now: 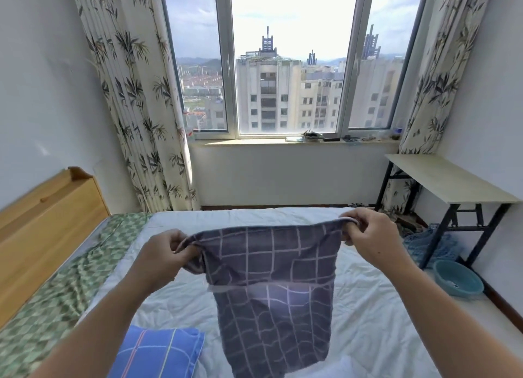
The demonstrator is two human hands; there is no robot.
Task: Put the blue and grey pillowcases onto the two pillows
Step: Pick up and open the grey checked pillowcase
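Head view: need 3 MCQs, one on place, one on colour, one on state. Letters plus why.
1. Where is the blue pillow?
A. on the white bed sheet, lower left
B. on the desk
C. on the windowsill

2. What colour is the pillowcase held up?
A. red
B. grey with light grid lines
C. plain white

3. How is the grey pillowcase held?
A. lying flat on the bed
B. in one hand only
C. hanging, each hand on a top corner

Key: 1 A, it lies on the sheet beside the left forearm. 2 B, the grid shows clearly. 3 C, the left hand and right hand pinch its corners.
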